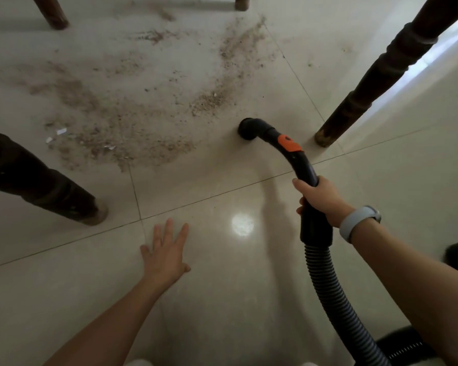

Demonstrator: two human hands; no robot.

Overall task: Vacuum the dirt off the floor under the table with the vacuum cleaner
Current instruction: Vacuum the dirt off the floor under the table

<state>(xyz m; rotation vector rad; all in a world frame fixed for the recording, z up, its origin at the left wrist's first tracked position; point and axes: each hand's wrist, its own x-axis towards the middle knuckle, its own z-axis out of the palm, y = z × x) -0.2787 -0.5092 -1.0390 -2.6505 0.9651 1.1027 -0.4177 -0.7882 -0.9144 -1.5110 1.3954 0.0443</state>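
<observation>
Glossy pale tile floor [236,299] w/ thin dark grout lines; round light glare [242,224] near centre. Four dark turned wood table legs [376,83] at frame edges; bright daylight strip [439,48] upper right

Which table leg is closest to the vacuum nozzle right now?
The near-right table leg, whose foot stands just right of the vacuum nozzle. The near-left leg and both far legs stand well away, beyond the dirt.

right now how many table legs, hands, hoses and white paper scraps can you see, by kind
table legs: 4
hands: 2, left hand and right hand
vacuum hose: 1
white paper scraps in the dirt: 3
total: 10
</observation>
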